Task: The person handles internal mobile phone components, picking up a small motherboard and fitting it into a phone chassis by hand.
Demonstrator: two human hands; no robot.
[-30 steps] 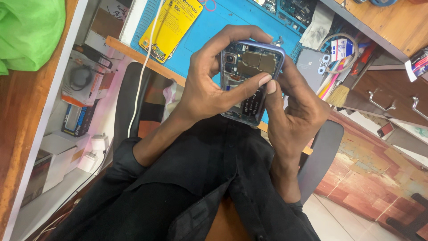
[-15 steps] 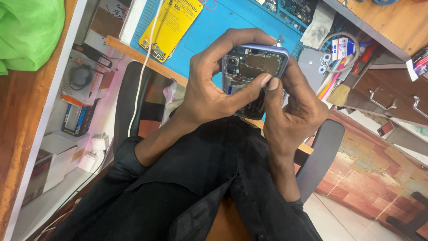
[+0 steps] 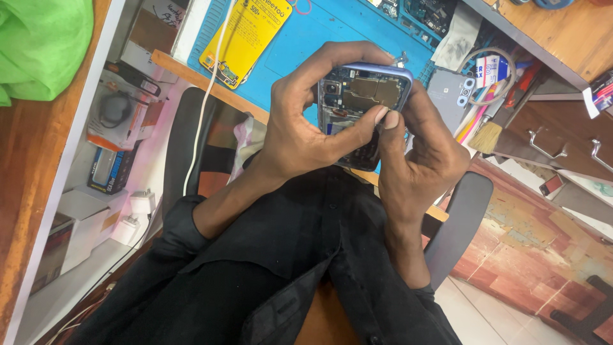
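Observation:
Both of my hands hold an opened smartphone (image 3: 361,96) with a pale blue frame and its circuit boards bare. My left hand (image 3: 306,121) wraps its left side, fingers curled over the top edge and thumb lying across the middle of the internals. My right hand (image 3: 424,150) grips the right side, its thumb tip meeting the left thumb on the phone's innards. The phone hangs tilted above a blue work mat (image 3: 306,38) on the desk.
A yellow rectangular pad (image 3: 246,35) and a white cable (image 3: 207,96) lie on the mat's left. A grey phone back cover (image 3: 450,92), a brush (image 3: 488,134) and coloured tools sit to the right. Boxes (image 3: 112,128) fill a white shelf at left; drawers (image 3: 555,140) stand right.
My left thumb has slid from the phone's lower half up across its middle. The phone has tipped a little, hiding its lower part behind my hands.

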